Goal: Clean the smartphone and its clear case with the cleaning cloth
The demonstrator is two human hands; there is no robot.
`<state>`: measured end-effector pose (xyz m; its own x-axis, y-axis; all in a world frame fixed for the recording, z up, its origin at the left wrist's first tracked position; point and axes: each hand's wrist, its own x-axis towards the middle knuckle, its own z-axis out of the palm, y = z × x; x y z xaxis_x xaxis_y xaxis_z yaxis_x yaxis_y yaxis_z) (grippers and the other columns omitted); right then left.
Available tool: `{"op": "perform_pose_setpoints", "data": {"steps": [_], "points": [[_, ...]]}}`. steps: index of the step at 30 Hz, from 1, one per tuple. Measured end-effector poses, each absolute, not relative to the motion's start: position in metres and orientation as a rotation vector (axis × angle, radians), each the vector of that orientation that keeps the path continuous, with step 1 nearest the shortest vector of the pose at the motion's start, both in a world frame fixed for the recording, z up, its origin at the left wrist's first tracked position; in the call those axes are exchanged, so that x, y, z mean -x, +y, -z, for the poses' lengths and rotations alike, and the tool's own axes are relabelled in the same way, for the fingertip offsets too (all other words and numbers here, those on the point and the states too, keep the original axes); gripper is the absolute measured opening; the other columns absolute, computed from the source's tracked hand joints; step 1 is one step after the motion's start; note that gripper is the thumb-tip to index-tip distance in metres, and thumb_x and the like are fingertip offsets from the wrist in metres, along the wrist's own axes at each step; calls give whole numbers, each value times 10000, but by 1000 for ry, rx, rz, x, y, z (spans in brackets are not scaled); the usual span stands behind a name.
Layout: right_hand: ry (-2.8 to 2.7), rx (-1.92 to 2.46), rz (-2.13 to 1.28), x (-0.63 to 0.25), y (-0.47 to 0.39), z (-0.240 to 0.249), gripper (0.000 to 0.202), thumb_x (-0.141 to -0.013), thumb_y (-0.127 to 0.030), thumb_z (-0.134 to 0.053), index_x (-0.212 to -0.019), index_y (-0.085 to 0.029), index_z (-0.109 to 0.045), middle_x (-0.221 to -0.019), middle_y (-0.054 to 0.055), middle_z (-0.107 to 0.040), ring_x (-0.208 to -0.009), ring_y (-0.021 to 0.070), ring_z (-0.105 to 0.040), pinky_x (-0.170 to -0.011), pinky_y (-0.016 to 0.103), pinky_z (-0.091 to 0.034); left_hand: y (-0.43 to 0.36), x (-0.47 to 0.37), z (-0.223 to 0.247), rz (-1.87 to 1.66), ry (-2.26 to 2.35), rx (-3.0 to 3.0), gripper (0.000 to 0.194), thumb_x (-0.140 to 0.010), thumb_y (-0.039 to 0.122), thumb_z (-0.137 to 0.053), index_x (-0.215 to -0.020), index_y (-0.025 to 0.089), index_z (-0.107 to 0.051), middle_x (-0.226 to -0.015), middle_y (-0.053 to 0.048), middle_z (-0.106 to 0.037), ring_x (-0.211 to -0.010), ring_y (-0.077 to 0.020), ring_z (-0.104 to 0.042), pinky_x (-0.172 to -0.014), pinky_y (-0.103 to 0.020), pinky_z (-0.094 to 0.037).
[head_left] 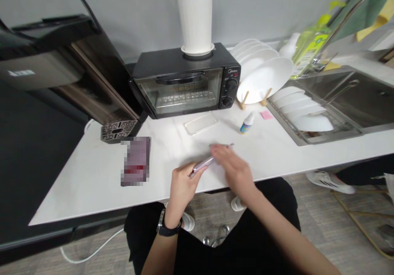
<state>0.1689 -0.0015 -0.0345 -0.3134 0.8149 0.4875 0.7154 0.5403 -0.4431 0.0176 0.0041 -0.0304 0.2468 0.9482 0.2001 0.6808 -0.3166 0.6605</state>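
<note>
A slim pale-purple phone (203,164) is held nearly edge-on above the front of the white counter. My left hand (184,180) grips its near end between thumb and fingers. Over the far end lies my right hand (235,168), with its fingers bent across the phone and smeared by motion. Whether anything is under those fingers is hidden. Behind the phone, a clear phone case (200,124) rests flat on the counter. A small white bottle with a blue label (247,124) stands to the right of the case.
A purple, partly pixelated flat object (136,162) lies at left, before a dark drink machine (101,90). Behind are a black toaster oven (184,88) bearing a white pot (196,20), racked plates (264,78), and a sink (363,98). A pink note (266,115) lies near the sink.
</note>
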Motion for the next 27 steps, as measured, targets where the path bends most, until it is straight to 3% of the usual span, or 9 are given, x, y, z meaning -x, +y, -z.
{"op": "perform_pose_setpoints", "data": {"steps": [3,7,11,14,17,22,27], "points": [[-1944,1372,-153,-170,-2,35,458,-726,-32,-198,-1153,-189,-258,-1196,10,-274,-1106,167,-200,-944,393,-197,5,-20,29,-844,1494,-2065,161,-710,253,-378,-625,192,-500,-572,-3,-521,-527,-126,-476,-478,-238,-368],[-2248,1074,-225,-160,-4,34,422,-743,-104,-278,-1141,-244,-270,-1173,-31,-316,-1096,137,-227,-934,328,-250,5,-19,31,-864,1507,-2058,172,-697,186,-377,-580,169,-503,-550,-10,-518,-500,-123,-473,-480,-246,-364],[-1953,1338,-179,-167,0,34,449,-725,-33,-210,-1149,-174,-264,-1193,21,-286,-1106,175,-196,-926,435,-197,5,-17,33,-877,1503,-2056,130,-688,241,-406,-619,194,-505,-540,3,-500,-504,-120,-454,-474,-241,-358],[-2014,1283,-214,-164,-2,35,479,-720,-35,-231,-1158,-230,-236,-1200,-13,-265,-1113,159,-174,-940,395,-202,5,-16,34,-878,1512,-2049,168,-699,242,-386,-565,197,-477,-499,6,-466,-478,-114,-429,-452,-238,-342],[-2202,1114,-268,-158,-4,36,476,-725,-62,-281,-1147,-277,-244,-1173,-53,-309,-1105,142,-202,-942,350,-234,5,-15,36,-866,1496,-2051,198,-709,196,-352,-545,189,-463,-509,4,-464,-487,-111,-429,-468,-239,-345],[-1893,1343,-176,-161,2,32,477,-719,-25,-214,-1143,-237,-271,-1171,-7,-316,-1095,166,-225,-933,411,-214,4,-16,36,-907,1500,-2014,116,-679,220,-414,-606,196,-500,-528,13,-476,-496,-114,-428,-465,-237,-348],[-2044,1009,-337,-150,-4,24,425,-720,-94,-341,-1095,-294,-339,-1098,-49,-413,-1038,147,-333,-891,336,-320,5,-18,22,-1076,1473,-1939,120,-661,161,-426,-641,199,-539,-655,3,-556,-602,-134,-504,-567,-250,-405]]}}
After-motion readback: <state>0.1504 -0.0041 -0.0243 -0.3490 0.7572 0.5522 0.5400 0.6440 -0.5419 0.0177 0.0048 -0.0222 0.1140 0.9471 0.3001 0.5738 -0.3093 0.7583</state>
